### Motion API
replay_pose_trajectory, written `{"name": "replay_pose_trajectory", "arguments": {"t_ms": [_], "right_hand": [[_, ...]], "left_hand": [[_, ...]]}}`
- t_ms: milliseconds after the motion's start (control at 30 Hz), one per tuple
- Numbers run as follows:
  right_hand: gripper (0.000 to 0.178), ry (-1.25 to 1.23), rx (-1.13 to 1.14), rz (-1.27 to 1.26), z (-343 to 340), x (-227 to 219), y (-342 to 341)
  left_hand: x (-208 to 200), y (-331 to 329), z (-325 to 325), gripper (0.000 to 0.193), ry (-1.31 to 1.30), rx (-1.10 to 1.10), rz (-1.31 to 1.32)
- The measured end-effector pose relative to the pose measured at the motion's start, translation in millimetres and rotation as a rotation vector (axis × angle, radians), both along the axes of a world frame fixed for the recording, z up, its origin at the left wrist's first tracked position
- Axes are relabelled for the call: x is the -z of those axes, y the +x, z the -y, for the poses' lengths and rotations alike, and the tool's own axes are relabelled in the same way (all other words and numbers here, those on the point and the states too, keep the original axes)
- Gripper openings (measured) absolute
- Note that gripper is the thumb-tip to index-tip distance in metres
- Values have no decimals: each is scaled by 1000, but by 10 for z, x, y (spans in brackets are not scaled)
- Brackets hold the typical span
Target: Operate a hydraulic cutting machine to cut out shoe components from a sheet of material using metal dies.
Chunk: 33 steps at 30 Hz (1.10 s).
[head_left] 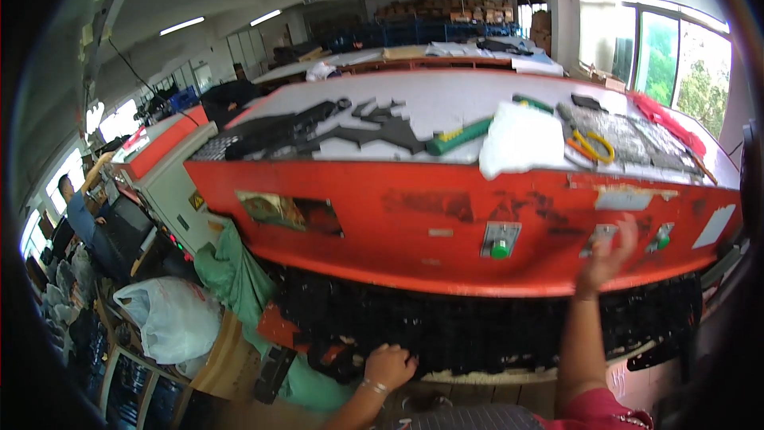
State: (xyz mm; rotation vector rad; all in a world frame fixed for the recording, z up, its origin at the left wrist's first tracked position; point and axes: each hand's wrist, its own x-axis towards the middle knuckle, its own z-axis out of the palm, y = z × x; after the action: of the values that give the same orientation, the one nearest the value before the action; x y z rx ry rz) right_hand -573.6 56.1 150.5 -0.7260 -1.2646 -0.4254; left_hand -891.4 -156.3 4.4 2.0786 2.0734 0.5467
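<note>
- Two hands at red panel (374, 231): R hand (610, 256) before its R half, nearer control plate (602, 233); L hand (390, 367) below it.
- R fingers: loosely spread, blurred, nothing visibly held.
- L fingers: curled by black material (477, 334); grip, can't tell.
- Control plate: on panel, behind R fingers, long axis approx. upright.

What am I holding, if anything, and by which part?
Your right hand holds nothing visible; your left hand is at the black material, but any grip can't be told.

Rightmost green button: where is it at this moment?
In the head view, the rightmost green button sits toward the right of the red front panel, just right of the raised right hand.
</note>
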Motion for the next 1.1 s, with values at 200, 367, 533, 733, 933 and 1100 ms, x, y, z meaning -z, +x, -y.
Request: {"name": "replay_pose_trajectory", "arguments": {"t_ms": [200,367,533,733,933,1100], "right_hand": [[40,-246,-700,561,679,22,-1576],[43,-708,-830,868,867,437,-1624],[63,-924,-769,1113,886,1028,-1705],[75,-979,-507,1413,1101,1121,-2409],[70,-1161,-738,1357,1134,918,-2407],[57,-1643,-1241,825,1264,222,-2131]], "left_hand": [[38,-3,103,23,206,-66,58],[-16,0,522,30,72,-28,68],[-511,-312,790,45,-619,240,252],[-375,-531,497,28,-105,-5,415],[218,-518,761,61,-47,-30,22],[98,-508,927,71,-85,-33,95]]}}
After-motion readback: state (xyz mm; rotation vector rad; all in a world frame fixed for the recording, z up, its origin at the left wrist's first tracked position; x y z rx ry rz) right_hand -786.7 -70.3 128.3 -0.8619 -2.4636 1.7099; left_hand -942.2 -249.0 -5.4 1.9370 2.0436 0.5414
